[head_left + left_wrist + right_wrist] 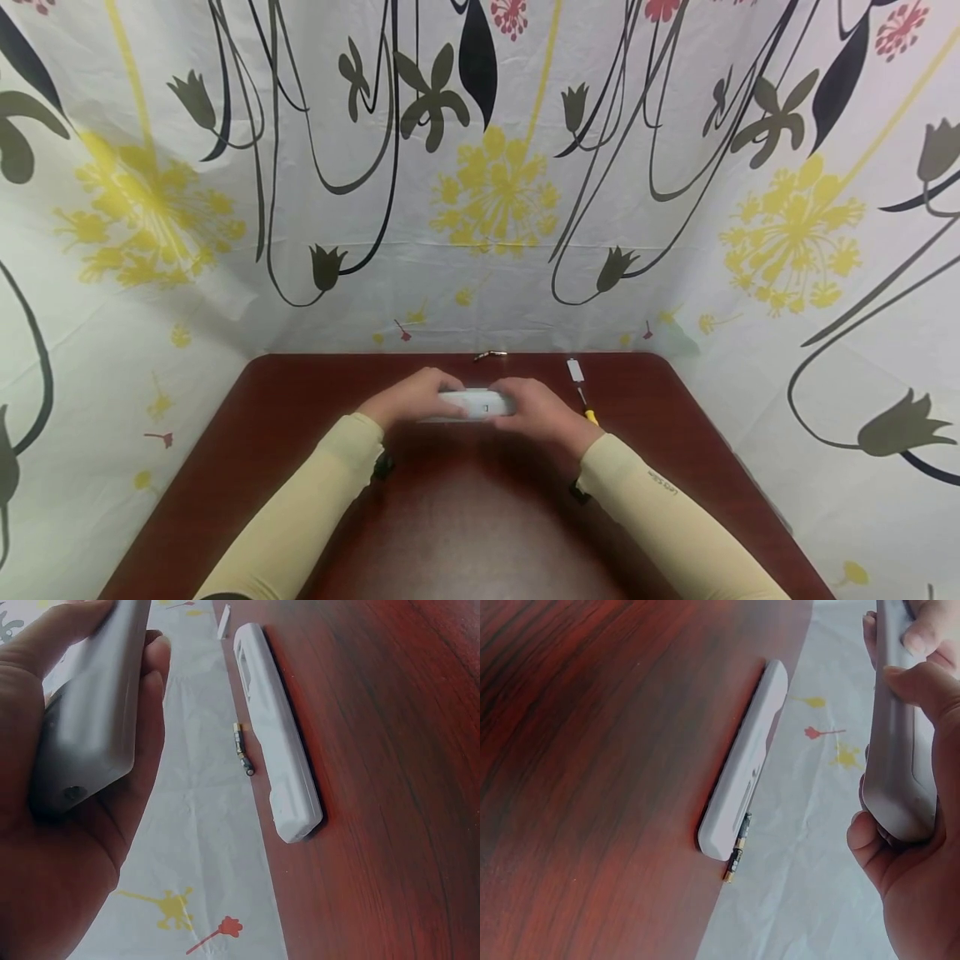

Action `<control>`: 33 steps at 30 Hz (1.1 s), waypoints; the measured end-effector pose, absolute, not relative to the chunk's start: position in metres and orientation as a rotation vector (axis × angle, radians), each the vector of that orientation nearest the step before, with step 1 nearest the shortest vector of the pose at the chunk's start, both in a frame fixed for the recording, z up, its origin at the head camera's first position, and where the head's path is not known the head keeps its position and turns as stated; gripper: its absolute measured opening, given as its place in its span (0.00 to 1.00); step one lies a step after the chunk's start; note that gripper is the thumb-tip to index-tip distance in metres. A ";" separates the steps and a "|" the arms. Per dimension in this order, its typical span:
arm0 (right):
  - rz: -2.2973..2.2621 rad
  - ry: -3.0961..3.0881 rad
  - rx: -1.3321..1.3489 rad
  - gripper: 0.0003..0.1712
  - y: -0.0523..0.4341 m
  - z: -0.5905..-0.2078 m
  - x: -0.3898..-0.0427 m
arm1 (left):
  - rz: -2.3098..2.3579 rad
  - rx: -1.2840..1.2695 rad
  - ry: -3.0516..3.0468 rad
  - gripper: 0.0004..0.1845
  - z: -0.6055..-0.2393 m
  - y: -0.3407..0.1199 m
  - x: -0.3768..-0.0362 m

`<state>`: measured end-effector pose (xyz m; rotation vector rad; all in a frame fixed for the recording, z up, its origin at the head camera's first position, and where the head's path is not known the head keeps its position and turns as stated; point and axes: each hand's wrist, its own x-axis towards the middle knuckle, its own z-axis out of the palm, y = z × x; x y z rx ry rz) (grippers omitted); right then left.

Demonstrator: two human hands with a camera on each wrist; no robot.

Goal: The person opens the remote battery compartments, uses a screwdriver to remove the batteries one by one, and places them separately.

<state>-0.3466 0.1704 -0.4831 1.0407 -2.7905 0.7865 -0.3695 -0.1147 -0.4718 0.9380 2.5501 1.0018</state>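
Both forearms, in pale yellow sleeves (315, 492), reach forward over the dark red-brown wooden worktop (465, 533). The left hand (408, 398) and the right hand (536, 410) meet near the worktop's middle, above its surface, and between them hold a white, elongated plastic remote control (472, 404). The left wrist view shows the left grip curled round one rounded end of the remote, thumb along one side and fingers (154, 682) along the other. The right wrist view shows the right grip likewise clasped on the other end, thumb (926, 686) pressed on its edge.

Beyond the hands, in the wrist views, a second long white plastic remote-shaped body (276, 731) lies flat on the worktop, with a rectangular opening at one end. Just behind it lies a small cylindrical battery (243, 749), close to the worktop's far edge. To the right sit a small white rectangular piece (575, 369) and a thin tool with a yellow handle (589, 412), partly hidden by the right hand. A floral-printed white sheet (480, 192) closes the background.
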 end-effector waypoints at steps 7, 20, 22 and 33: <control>0.822 -2.787 1.057 0.24 0.171 -0.483 -0.348 | 0.980 0.925 2.577 0.13 -0.473 -0.114 -0.369; 1.103 -2.886 1.015 0.19 0.178 -0.490 -0.353 | 0.632 1.067 2.864 0.24 -0.479 -0.107 -0.362; 1.133 -2.899 1.006 0.19 0.178 -0.489 -0.353 | 0.570 1.103 2.896 0.25 -0.479 -0.106 -0.361; 1.108 -2.938 0.994 0.20 0.177 -0.486 -0.353 | 0.512 1.131 2.917 0.28 -0.476 -0.106 -0.356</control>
